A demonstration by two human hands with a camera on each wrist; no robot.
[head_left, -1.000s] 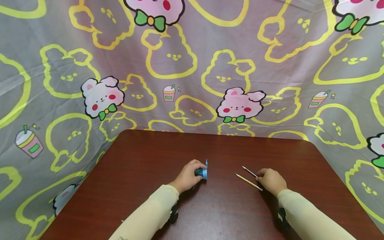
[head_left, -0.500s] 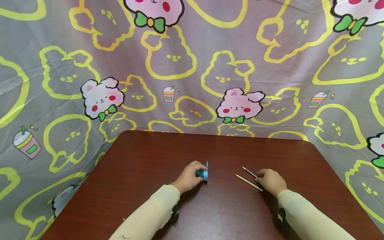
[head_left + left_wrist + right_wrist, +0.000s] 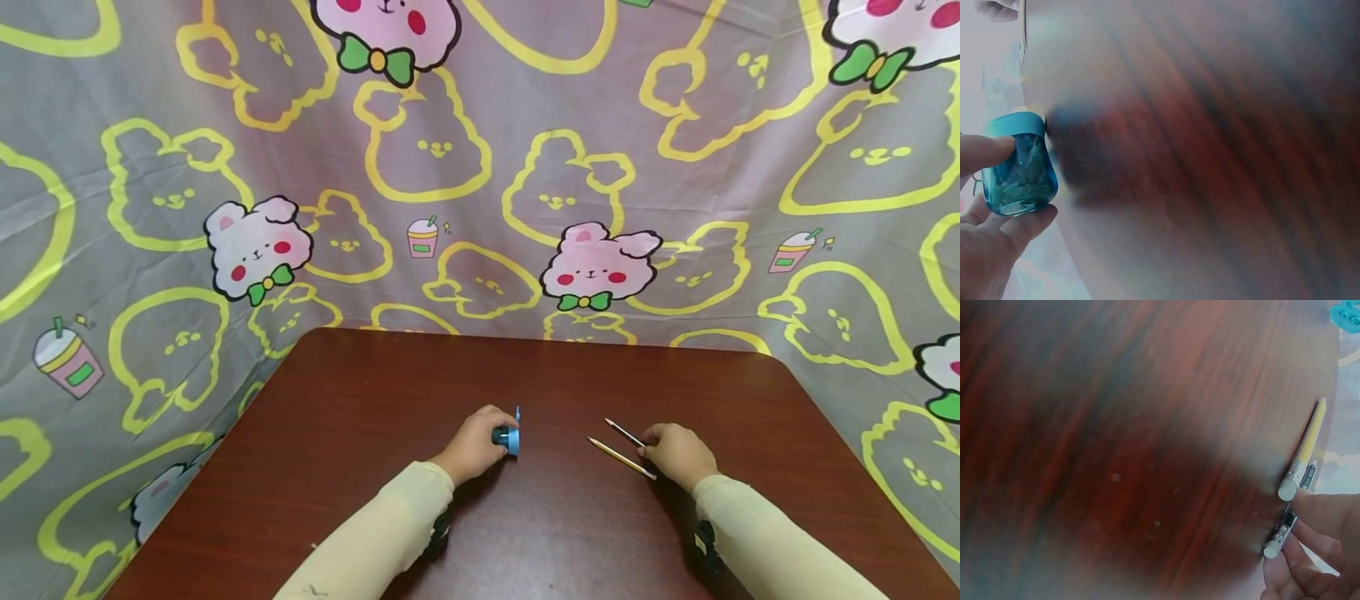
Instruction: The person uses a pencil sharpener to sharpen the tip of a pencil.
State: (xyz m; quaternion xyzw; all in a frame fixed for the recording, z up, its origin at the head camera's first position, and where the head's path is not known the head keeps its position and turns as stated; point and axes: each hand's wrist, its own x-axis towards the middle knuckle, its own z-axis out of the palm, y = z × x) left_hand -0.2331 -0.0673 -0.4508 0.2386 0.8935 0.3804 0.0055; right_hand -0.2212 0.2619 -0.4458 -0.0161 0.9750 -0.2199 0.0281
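Note:
My left hand (image 3: 471, 443) grips a small blue see-through pencil sharpener (image 3: 1021, 172) lying on its side, thumb on one side and fingers on the other. Its light-blue top (image 3: 513, 441) faces right, with the lid (image 3: 517, 412) flipped up. Greenish bits show inside the body. My right hand (image 3: 681, 454) pinches a dark pencil (image 3: 624, 432) near its eraser end, the tip angled up and left. A yellow pencil (image 3: 621, 457) lies beside it, roughly parallel; in the right wrist view its eraser end is right by my thumb (image 3: 1319, 509).
Both hands are over a dark reddish-brown wooden table (image 3: 390, 375). A grey cloth (image 3: 487, 100) with yellow outlines and cartoon rabbits hangs behind and along both sides. Dark wrist cameras sit under both cream sleeves (image 3: 375, 533).
The left hand and the sharpener have shifted very slightly toward me and to the right. The right hand and both pencils stay where they were.

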